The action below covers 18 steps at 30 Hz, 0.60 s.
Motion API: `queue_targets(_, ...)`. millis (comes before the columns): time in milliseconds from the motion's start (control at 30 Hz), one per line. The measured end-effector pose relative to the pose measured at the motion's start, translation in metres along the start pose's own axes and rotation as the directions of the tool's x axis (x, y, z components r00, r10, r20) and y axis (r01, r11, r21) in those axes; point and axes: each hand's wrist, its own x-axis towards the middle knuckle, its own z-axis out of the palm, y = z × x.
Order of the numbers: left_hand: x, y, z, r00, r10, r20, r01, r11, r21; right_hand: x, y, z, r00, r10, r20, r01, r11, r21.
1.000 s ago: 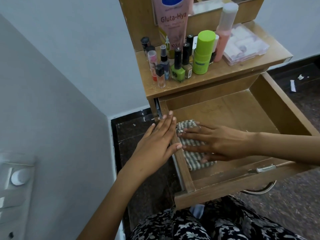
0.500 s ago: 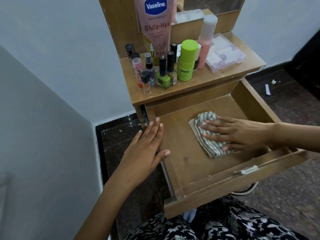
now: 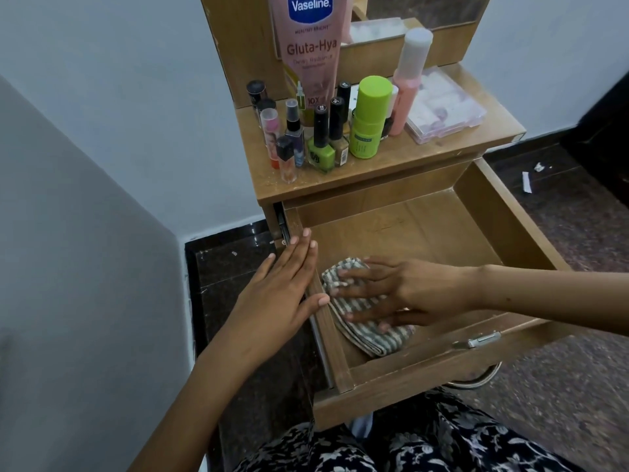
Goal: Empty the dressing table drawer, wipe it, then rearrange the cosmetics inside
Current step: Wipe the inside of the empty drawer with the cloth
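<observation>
A: Where is the cloth?
B: The striped cloth [image 3: 366, 321] lies on the drawer [image 3: 503, 229] floor, in the near left corner, against the left wall

A: And the right hand?
B: The right hand [image 3: 405, 294] lies flat on the cloth with fingers spread and straight, pressing it down, not gripping

A: The left one?
B: The left hand [image 3: 279, 294] rests flat on the drawer's left wall, fingers straight and together, thumb over the rim, holding nothing

A: Where are the cosmetics?
B: On the table top [image 3: 452, 144] behind the drawer: a green stick [image 3: 369, 117], nail polish bottles [image 3: 321, 144], a pink bottle [image 3: 408, 83], a large lotion tube [image 3: 311, 52] and a clear box [image 3: 446, 112], all standing close together
</observation>
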Motion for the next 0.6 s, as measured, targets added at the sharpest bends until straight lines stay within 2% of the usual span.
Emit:
queue_targets(267, 0.0, 0.001, -0.001, 1.0, -0.003, 0.007, 0.003, 1.0, 0.01, 0.013, -0.01, 0.011, 0.998, 0.032, -0.058, -0.035, 0.999, -0.036)
queue_targets(467, -0.001, 0.003, 0.0, 1.0, -0.009, 0.007, 0.009, 1.0, 0.017, -0.022, 0.003, 0.001, 0.993, 0.107, 0.049, -0.11, 0.992, 0.056)
queue_targets(600, -0.001, 0.002, -0.001, 1.0, -0.013, 0.0, 0.013, 1.0, 0.028, -0.069, 0.016, -0.016, 0.973, 0.21, 0.097, -0.21, 0.978, -0.012)
